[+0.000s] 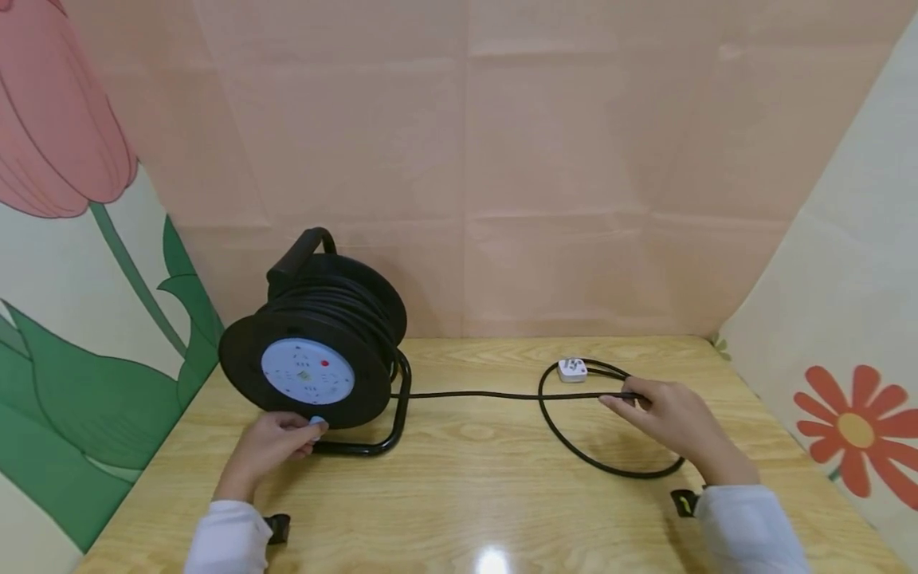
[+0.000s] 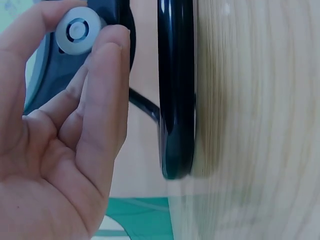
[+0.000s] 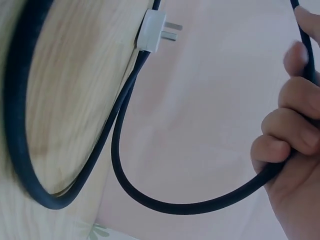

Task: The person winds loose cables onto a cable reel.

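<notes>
A black cable reel (image 1: 237,351) with a pale socket face (image 1: 308,371) stands at the left of the table in the head view. My left hand (image 1: 268,446) pinches the small light-coloured knob (image 2: 79,31) at the lower edge of the reel's disc, thumb and fingertips on its sides. Over to the right, my right hand (image 1: 677,418) grips the black cable (image 1: 473,394), which runs nearly straight across from the reel. Past that hand the cable curves into a loop, ending in a white plug (image 1: 572,370) with metal pins, lying on the table.
The reel's black tubular frame (image 1: 362,449) rests on the wooden table (image 1: 459,494). A pinkish sheet (image 1: 466,159) rises behind the table. Panels printed with flowers (image 1: 857,430) border both sides. A dark band is on each wrist.
</notes>
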Demonstrator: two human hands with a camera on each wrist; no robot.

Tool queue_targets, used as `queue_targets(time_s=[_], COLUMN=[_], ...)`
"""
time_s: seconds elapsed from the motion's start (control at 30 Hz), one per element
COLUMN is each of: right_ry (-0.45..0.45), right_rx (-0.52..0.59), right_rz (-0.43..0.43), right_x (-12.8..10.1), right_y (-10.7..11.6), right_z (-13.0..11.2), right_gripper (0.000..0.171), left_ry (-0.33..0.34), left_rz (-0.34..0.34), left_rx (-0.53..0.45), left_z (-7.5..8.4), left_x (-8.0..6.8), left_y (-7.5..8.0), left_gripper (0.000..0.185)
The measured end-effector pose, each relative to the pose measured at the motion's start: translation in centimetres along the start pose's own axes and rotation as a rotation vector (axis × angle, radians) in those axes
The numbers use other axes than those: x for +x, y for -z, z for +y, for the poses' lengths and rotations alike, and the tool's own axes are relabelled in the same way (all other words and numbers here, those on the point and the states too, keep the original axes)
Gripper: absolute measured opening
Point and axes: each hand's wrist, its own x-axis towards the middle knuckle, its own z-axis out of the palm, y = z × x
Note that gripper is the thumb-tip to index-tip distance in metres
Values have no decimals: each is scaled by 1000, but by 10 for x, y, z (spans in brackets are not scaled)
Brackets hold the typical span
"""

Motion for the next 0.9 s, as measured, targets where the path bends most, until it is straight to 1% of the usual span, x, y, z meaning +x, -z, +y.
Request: queue_targets(time_s=[0.13,0.2,0.27,0.4,0.6,0.73,0.9], right_ry=[57,93,116,109,83,92,135], right_rx=[-38,-55,-66,-65,-39,-32,-34], right_rz=[70,90,103,91,60,71,109], right_x=[5,8,12,17,20,22,29], right_y=[-1,-1,-2,-2,-4,-6,-8], right_z=[-3,-5,-8,-12,-14,-15,-19], right_gripper=[35,39,39,36,34,34,25], left_ry=[13,17,24,49,66,57,41], left_rz=[38,54,66,88,109,118,142], left_rx=[65,91,98,88,80,67,72], left_z=[-2,-3,-3,-4,-4,-4,-3], left_x=[-2,-3,-3,-3,-5,-6,-11], left_y=[10,14,16,19,22,23,27], left_gripper=[39,41,42,43,47,48,54])
